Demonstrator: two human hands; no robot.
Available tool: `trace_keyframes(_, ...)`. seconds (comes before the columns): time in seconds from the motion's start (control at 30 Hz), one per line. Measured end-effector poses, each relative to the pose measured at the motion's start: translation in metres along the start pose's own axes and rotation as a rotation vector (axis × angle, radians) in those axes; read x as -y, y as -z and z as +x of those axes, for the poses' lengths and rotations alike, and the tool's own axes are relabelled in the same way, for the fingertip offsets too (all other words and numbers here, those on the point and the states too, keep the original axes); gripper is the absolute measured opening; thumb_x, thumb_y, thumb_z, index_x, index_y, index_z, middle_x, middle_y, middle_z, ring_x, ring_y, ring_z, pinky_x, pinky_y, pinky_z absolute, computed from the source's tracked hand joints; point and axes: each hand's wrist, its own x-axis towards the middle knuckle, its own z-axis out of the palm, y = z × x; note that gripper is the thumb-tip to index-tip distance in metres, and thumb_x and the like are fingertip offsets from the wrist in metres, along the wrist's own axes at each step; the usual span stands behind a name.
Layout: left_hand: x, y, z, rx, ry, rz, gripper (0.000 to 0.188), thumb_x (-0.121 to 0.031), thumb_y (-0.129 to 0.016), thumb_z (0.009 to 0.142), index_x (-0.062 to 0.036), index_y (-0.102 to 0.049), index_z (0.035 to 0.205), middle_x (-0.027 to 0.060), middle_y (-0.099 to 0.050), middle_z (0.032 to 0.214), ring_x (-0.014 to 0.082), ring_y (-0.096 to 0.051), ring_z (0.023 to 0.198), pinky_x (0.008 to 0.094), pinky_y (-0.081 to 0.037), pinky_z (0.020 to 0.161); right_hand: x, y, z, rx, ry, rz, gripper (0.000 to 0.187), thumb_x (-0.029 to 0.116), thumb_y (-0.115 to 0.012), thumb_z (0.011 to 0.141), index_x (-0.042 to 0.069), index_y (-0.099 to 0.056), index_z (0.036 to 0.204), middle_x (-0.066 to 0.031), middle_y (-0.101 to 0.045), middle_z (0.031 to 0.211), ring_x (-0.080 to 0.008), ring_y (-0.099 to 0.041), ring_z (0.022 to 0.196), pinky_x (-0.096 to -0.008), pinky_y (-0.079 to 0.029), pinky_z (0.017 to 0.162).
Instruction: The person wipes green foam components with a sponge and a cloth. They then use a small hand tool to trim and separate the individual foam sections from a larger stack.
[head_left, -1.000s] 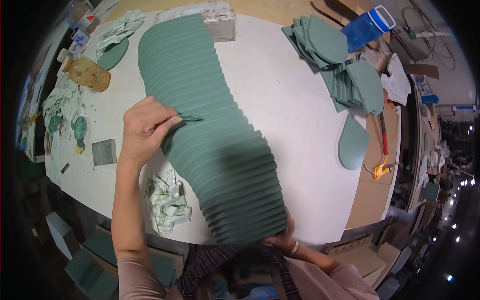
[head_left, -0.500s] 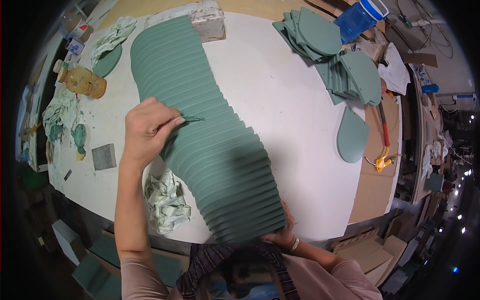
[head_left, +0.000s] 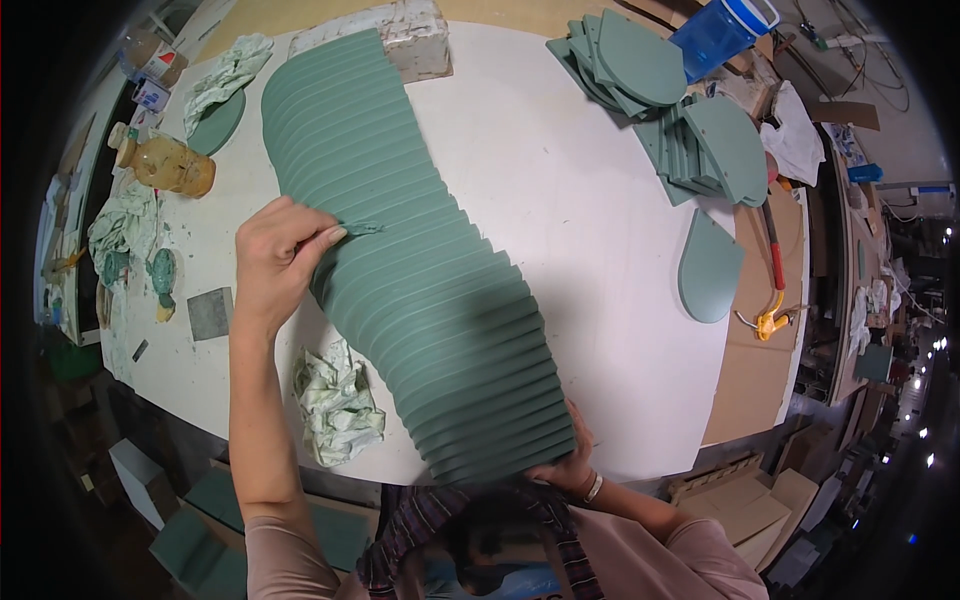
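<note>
Panel row (head_left: 400, 200), green and overlapping, runs across white table (head_left: 600, 180) from upper left to near edge, lower middle. Left hand (head_left: 276, 258) at its left side, about midway; thumb and fingers pinched closed on thin green wad (head_left: 362, 229), tip over the panels. Right hand (head_left: 568, 462) at near end, right side, fingers against the panel edges; partly hidden, can't tell how far it closes.

In the way: crumpled cloth (head_left: 338, 408) just left of row's near half, right of left forearm. White block (head_left: 420, 52) at far end, partly behind row. Person's shadow falls over near panels.

Left side: grey square (head_left: 209, 314) just left of left forearm; stained jar (head_left: 174, 166) lying tilted further up; second cloth (head_left: 232, 75) partly over loose round panel (head_left: 218, 124). More stained rags (head_left: 122, 222) by the left edge, green bundle (head_left: 162, 272) near them.

Right side, well apart from row: two panel piles (head_left: 645, 60), fanned unevenly, blue bottle (head_left: 712, 45) beside upper one. Single teardrop panel (head_left: 710, 270) below piles, near cardboard (head_left: 745, 385); red-and-yellow tool (head_left: 770, 322) on the cardboard.
</note>
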Motion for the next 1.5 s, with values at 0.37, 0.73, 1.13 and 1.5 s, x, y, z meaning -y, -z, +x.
trace_keyframes(0.37,0.008,0.003,-0.005,0.007,0.057,-0.052,0.008,-0.005,-0.073,0.080,0.0014,-0.069,0.079,0.0078,-0.064,0.069,0.0214,-0.053,0.065,0.0332,-0.042,0.060,0.002,0.000,0.001,0.006,-0.021,0.020,0.116,0.062,-0.088,0.063,-0.007,-0.042,0.145,-0.0277,-0.051,0.144,-0.0409,-0.051,0.133,-0.0477,-0.042,0.110)
trace_keyframes(0.73,0.013,0.005,-0.008,0.000,0.097,-0.074,0.009,-0.005,-0.074,0.080,0.0022,-0.070,0.079,0.0075,-0.065,0.070,0.0200,-0.053,0.065,0.0325,-0.041,0.059,0.003,0.001,0.001,0.007,-0.043,0.013,0.115,0.061,-0.088,0.062,-0.006,-0.044,0.145,-0.0271,-0.052,0.144,-0.0403,-0.053,0.132,-0.0475,-0.043,0.109)
trace_keyframes(1.13,0.010,-0.003,-0.006,-0.017,0.089,-0.147,0.009,-0.005,-0.072,0.083,0.0031,-0.068,0.081,0.0061,-0.058,0.066,0.0171,-0.050,0.064,0.0312,-0.039,0.058,-0.004,0.001,-0.004,0.011,-0.028,-0.029,0.116,0.065,-0.087,0.061,-0.005,-0.046,0.144,-0.0270,-0.053,0.143,-0.0405,-0.053,0.132,-0.0485,-0.043,0.109)
trace_keyframes(1.5,0.005,-0.003,-0.004,-0.006,0.075,-0.080,0.006,-0.005,-0.074,0.079,0.0004,-0.072,0.080,0.0063,-0.066,0.069,0.0209,-0.054,0.065,0.0331,-0.043,0.060,-0.003,0.001,-0.004,0.017,-0.031,-0.037,0.115,0.065,-0.087,0.062,-0.006,-0.046,0.143,-0.0269,-0.054,0.141,-0.0405,-0.054,0.131,-0.0490,-0.044,0.108)
